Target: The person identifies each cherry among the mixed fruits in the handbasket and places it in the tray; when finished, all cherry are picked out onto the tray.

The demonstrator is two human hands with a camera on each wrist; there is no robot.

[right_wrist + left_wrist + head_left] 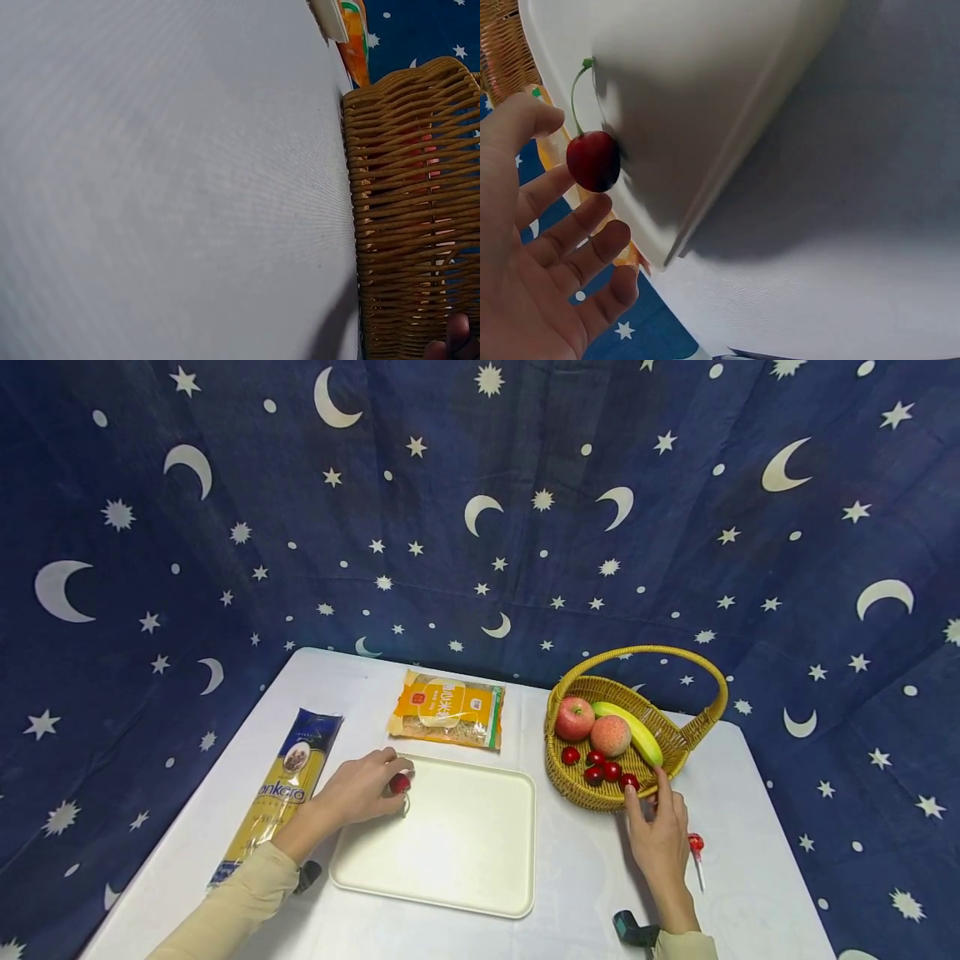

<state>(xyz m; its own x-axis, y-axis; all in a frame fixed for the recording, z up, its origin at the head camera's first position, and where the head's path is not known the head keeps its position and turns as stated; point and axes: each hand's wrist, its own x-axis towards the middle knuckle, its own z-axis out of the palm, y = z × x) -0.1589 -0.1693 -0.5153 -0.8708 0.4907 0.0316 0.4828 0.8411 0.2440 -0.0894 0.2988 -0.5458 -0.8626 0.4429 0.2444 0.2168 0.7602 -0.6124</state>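
Observation:
My left hand [369, 787] is over the far left corner of a cream tray [465, 852]. A dark red cherry [594, 162] with a thin green stem lies between its thumb and index finger, close against the tray. In the left wrist view the thumb stands apart from the cherry and the other fingers are spread. My right hand [660, 839] is at the near rim of a wicker basket [592, 797], its thumb and index finger apart beside the nearest cherry [628, 782]. Only its fingertips [457, 330] show low in the right wrist view.
In the basket lie an apple [574, 718], a peach [611, 736], a banana [633, 731] and several cherries. An orange food packet [448, 710] lies behind the tray, a blue and yellow pasta bag [281, 793] to its left. A red lollipop [697, 843] lies right of my right hand.

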